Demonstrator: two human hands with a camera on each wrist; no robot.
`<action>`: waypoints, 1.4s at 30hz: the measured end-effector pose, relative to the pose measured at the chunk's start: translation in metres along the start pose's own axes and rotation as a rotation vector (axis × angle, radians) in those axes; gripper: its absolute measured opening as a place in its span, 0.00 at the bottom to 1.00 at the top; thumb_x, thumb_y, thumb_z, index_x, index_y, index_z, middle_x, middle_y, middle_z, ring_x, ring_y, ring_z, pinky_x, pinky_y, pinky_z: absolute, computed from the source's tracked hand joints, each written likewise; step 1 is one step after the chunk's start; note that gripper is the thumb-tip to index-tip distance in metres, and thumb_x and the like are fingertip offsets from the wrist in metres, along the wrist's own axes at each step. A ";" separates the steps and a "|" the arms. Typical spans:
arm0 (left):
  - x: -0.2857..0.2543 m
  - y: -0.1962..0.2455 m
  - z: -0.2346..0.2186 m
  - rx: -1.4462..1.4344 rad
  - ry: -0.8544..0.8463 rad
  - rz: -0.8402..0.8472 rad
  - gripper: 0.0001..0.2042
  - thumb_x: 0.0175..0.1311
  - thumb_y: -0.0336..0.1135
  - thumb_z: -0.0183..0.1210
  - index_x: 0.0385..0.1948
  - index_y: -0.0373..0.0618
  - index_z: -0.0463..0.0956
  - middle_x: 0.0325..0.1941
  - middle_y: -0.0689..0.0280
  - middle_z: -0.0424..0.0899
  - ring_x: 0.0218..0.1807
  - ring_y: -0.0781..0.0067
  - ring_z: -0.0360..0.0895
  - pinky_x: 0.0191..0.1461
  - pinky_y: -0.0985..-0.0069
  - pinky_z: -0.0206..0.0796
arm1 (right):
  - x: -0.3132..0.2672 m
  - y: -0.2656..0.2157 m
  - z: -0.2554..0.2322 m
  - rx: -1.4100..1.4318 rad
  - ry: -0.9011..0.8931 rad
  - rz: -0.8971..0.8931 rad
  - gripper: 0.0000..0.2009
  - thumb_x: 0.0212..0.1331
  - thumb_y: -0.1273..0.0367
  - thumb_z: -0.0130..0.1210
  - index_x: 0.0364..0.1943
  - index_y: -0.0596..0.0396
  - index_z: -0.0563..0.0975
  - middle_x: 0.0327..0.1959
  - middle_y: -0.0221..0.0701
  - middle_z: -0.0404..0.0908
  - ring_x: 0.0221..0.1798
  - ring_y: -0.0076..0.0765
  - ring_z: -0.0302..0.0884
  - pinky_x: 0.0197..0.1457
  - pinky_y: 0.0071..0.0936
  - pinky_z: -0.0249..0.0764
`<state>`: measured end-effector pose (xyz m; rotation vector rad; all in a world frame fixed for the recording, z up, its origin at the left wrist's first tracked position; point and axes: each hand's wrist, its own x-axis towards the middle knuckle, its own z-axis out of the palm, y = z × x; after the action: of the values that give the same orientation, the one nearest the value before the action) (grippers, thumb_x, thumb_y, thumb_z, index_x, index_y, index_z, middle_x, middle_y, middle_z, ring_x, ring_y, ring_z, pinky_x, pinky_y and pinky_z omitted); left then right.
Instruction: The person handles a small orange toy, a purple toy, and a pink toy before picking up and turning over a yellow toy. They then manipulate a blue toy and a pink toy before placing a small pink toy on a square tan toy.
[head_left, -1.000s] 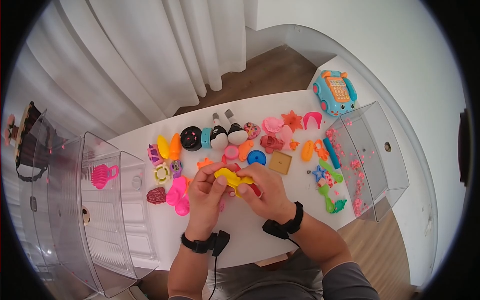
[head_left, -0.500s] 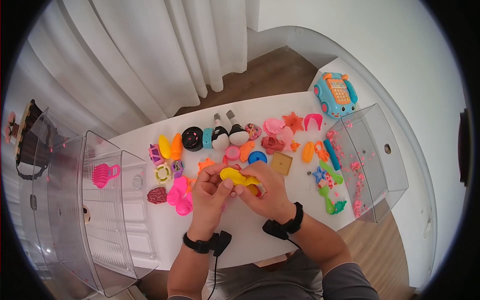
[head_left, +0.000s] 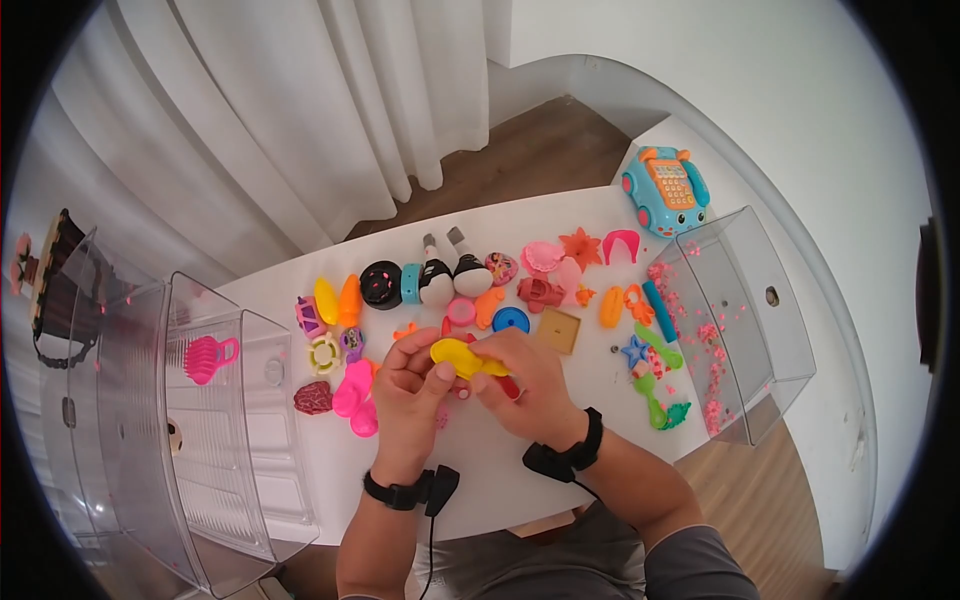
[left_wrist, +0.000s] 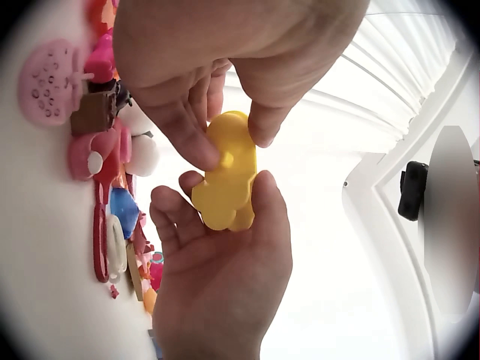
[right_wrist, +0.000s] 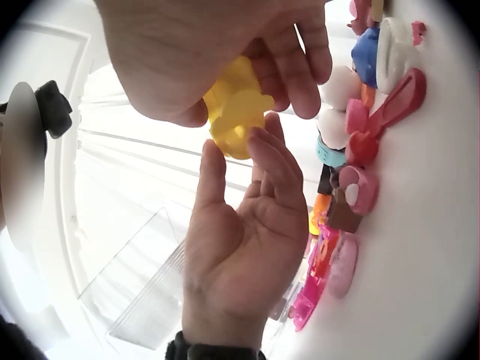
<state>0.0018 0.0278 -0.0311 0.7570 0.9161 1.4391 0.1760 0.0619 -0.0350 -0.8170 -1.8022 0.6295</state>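
Both hands hold a yellow plastic toy mold with a lobed outline, raised over the table. My left hand pinches one end between thumb and fingers. At the other end my right hand grips it, its thumb and fingertips partly hiding that end in the head view. Two stacked lobed layers of the mold show between the fingers in the left wrist view. From the right wrist side, the mold shows a scalloped, hollow-looking shape.
Behind the hands lie several toys, among them a black doughnut, a blue lid and a tan square tray. Clear bins stand at the right and left, and a toy phone at the back right.
Between the fingers the yellow mold has turned, so its left end now shows as a smooth rounded face in the head view. Both hands keep hold of it in nearly the same place.
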 end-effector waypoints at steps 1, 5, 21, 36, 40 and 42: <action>0.000 0.000 0.000 0.000 0.001 0.000 0.23 0.72 0.32 0.67 0.64 0.38 0.70 0.59 0.54 0.85 0.50 0.69 0.86 0.50 0.75 0.82 | 0.000 -0.002 -0.001 0.001 -0.001 0.000 0.15 0.60 0.67 0.69 0.48 0.57 0.80 0.40 0.38 0.83 0.38 0.46 0.84 0.40 0.34 0.78; 0.000 0.000 -0.001 0.019 -0.010 0.011 0.21 0.72 0.31 0.67 0.63 0.37 0.72 0.58 0.53 0.86 0.51 0.69 0.86 0.52 0.75 0.82 | 0.001 -0.006 -0.003 -0.005 -0.065 0.053 0.14 0.64 0.65 0.66 0.49 0.59 0.80 0.41 0.40 0.85 0.40 0.45 0.84 0.45 0.33 0.80; -0.002 -0.004 -0.005 0.155 -0.019 0.049 0.19 0.73 0.32 0.65 0.64 0.40 0.77 0.61 0.54 0.85 0.59 0.66 0.84 0.62 0.70 0.77 | 0.000 -0.008 0.001 -0.023 -0.064 0.064 0.16 0.57 0.66 0.71 0.46 0.54 0.79 0.38 0.36 0.83 0.37 0.44 0.83 0.39 0.35 0.77; -0.001 0.010 0.001 0.116 0.068 -0.075 0.22 0.72 0.28 0.66 0.66 0.36 0.77 0.49 0.65 0.86 0.44 0.82 0.80 0.45 0.82 0.74 | 0.003 -0.011 -0.005 0.021 -0.143 0.008 0.27 0.57 0.67 0.69 0.61 0.59 0.74 0.49 0.42 0.80 0.48 0.48 0.80 0.52 0.40 0.75; -0.003 0.009 0.000 0.184 0.051 -0.040 0.22 0.71 0.28 0.65 0.66 0.37 0.77 0.48 0.66 0.86 0.44 0.82 0.80 0.46 0.82 0.74 | 0.004 -0.020 -0.003 -0.024 -0.120 0.053 0.34 0.52 0.70 0.68 0.66 0.57 0.72 0.55 0.44 0.77 0.57 0.52 0.76 0.60 0.44 0.72; -0.005 0.015 0.005 0.223 0.020 -0.008 0.22 0.69 0.27 0.67 0.65 0.37 0.77 0.47 0.66 0.86 0.45 0.82 0.81 0.48 0.82 0.75 | 0.005 -0.021 -0.003 -0.124 -0.140 -0.033 0.38 0.49 0.71 0.69 0.69 0.57 0.70 0.60 0.45 0.75 0.61 0.53 0.74 0.63 0.44 0.72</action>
<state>-0.0008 0.0237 -0.0159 0.9033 1.1063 1.3530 0.1724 0.0519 -0.0155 -0.8412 -1.9942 0.5696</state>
